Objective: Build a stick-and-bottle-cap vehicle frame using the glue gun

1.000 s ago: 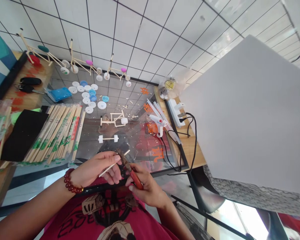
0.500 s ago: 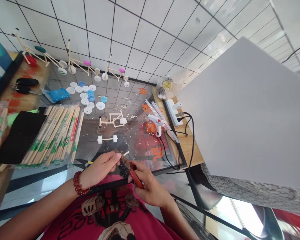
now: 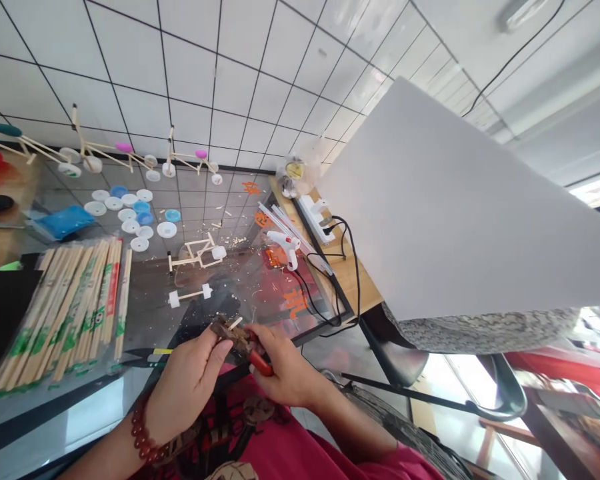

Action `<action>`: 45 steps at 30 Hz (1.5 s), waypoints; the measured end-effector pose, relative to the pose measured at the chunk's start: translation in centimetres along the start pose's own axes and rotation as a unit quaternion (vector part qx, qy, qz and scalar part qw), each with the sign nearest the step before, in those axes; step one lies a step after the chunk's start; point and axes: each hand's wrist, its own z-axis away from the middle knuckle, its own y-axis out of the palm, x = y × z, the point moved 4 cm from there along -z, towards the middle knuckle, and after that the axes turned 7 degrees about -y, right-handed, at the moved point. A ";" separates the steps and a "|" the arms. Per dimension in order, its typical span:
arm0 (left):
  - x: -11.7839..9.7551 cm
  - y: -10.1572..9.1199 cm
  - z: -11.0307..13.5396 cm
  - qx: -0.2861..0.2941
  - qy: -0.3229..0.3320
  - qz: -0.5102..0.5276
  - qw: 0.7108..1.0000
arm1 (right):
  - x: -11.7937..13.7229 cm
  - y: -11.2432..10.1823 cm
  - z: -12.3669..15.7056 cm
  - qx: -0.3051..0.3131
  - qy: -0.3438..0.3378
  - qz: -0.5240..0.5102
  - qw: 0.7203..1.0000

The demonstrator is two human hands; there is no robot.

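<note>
Red-handled pliers (image 3: 260,362) closed in my right hand (image 3: 291,373), short wooden stick (image 3: 236,323) at the jaws.
My left hand (image 3: 186,383) pinches the stick against the dark pliers head, just above the counter (image 3: 340,287) edge; glue gun (image 3: 286,245) and bagged chopsticks (image 3: 70,313) lie well ahead.

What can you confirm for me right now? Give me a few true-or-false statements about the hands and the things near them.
The right hand grips red-handled pliers: true.
The left hand holds a glue gun: false; the glue gun lies away from both hands, and the left hand is at the pliers' dark end.
A red bead bracelet circles the left wrist: true.
The chopsticks lie scattered loose: false; the chopsticks are bundled in clear plastic bags.
</note>
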 end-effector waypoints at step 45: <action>0.9 -1.0 -2.4 0.086 -0.249 0.581 0.770 | -1.7 3.5 -1.8 -0.147 0.130 -0.488 0.850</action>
